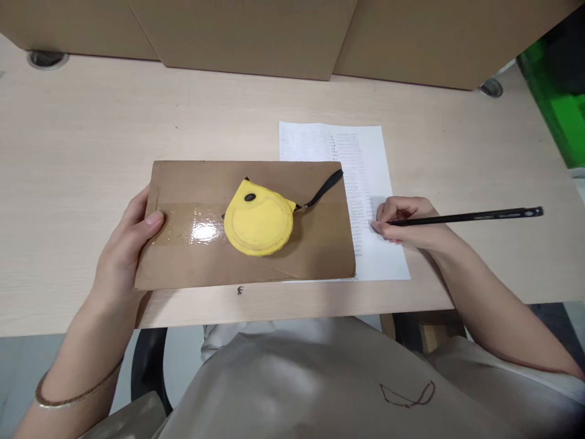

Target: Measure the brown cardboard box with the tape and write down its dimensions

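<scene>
My left hand (130, 241) grips the left edge of a flat brown cardboard piece (192, 256), thumb on top, fingers curled under. A yellow tape measure (258, 218) with a black wrist strap (322, 190) lies on the middle of the cardboard. The cardboard covers the left part of a printed white paper sheet (365, 164). My right hand (406, 227) rests on that sheet at its right side, fingers pinched round a long black pencil (475, 216) whose tip touches the paper and whose tail points right.
Everything lies on a light wooden desk (91, 140) with brown cardboard panels (256, 36) standing along its far edge. Two cable grommets (46, 58) sit at the back corners. A green object (560, 110) is at the far right. My lap is below the desk's near edge.
</scene>
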Demonstrator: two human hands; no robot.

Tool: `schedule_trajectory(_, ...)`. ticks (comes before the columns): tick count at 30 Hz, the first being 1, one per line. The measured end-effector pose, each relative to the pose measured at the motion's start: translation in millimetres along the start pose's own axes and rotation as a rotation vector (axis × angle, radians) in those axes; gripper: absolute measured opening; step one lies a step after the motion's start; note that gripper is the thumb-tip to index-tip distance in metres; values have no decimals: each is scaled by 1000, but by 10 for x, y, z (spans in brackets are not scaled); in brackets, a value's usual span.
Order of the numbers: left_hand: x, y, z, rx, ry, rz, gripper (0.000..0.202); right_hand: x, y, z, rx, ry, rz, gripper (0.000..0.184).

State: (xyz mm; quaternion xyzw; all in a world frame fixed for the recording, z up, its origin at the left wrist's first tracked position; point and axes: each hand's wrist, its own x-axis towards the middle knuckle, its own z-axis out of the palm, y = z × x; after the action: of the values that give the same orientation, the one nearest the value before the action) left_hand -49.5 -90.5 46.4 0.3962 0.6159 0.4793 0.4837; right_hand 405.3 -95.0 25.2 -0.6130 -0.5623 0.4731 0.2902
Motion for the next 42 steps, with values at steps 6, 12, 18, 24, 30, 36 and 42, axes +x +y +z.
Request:
schedule_trajectory(6, -8, 9, 23, 2, 14, 0, 56, 7, -5, -7, -4, -23, 16, 49)
schedule_trajectory(12, 10, -21, 6, -17, -22, 23, 52, 7, -91, 3, 19, -15, 79, 57)
schedule_trajectory(18, 14, -20, 8, -66, -43, 13, 48, 38, -454, 27, -265, 8, 214, 70)
schedule_trajectory(24, 36, -47, -12, -93, -80, 7, 50, 275, -646, 201, -1037, 46, 194, 59)
schedule_trajectory(30, 46, -49, -7, -69, -102, 4, 58, 313, -811, 304, -1197, 255, 31, 51)
schedule_trajectory(36, 83, -50, -4, -54, -121, 10, 68, 65, -1461, 924, -931, 290, -506, 65)
schedule_trajectory(42, 98, -101, 4, -100, -139, 8, 71, 39, -1547, 1355, -908, 93, -521, 59)
